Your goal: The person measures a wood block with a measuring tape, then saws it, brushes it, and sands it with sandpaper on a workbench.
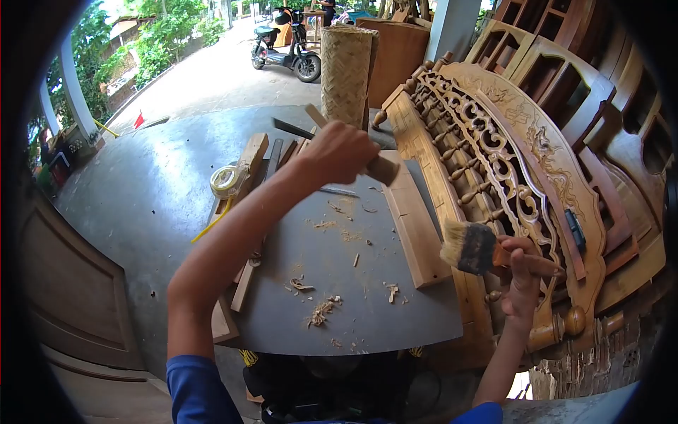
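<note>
My left hand point(342, 152) is raised over the grey work table point(339, 261), its fingers wrapped round a chisel point(293, 128) with a dark flat blade. A thick wooden handle end point(382, 169) sticks out on the other side of the fist, and a light wooden piece point(316, 115) shows above the knuckles. My right hand point(524, 275) grips a paintbrush point(477, 249) with pale bristles, a dark band and an orange handle; the bristles point left. Between the hands lies a notched wooden beam point(417, 230). Wood shavings point(323, 311) are scattered across the table.
Left of the shavings are wooden strips point(245, 283) and a tape roll point(225, 181). Carved wooden panels point(537, 141) lean along the right. A woven cylinder point(346, 74) stands beyond the table, and a motorbike point(287, 53) is parked farther back.
</note>
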Demonstrator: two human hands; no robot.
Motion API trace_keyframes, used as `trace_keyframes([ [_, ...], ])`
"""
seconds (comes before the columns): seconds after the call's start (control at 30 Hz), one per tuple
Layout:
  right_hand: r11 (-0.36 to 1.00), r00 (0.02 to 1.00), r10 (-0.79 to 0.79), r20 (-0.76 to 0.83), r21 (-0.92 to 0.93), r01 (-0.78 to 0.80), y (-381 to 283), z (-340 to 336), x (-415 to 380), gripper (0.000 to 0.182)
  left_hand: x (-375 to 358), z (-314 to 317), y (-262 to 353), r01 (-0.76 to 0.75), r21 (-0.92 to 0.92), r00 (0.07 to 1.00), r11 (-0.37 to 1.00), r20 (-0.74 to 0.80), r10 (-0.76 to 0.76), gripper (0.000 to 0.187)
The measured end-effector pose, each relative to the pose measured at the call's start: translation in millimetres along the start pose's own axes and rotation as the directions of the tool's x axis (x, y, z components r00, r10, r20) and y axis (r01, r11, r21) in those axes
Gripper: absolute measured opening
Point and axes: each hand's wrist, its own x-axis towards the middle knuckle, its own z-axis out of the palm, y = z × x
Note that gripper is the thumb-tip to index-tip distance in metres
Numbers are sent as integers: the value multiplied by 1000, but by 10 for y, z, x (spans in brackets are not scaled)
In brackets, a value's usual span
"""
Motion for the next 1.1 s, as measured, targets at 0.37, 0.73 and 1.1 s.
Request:
trace_keyframes([
  [0.37,979,976,21,216,-202,23,736,334,52,21,-242,820,-309,118,63,920,991,369,-133,15],
  [0.73,860,968,-203,150,-445,249,898,286,195,29,-201,750,-298,177,75,883,981,428,-192,17],
  [1.1,848,961,-235,145,-452,276,889,404,257,24,-200,859,-267,134,20,919,991,371,-131,16],
])
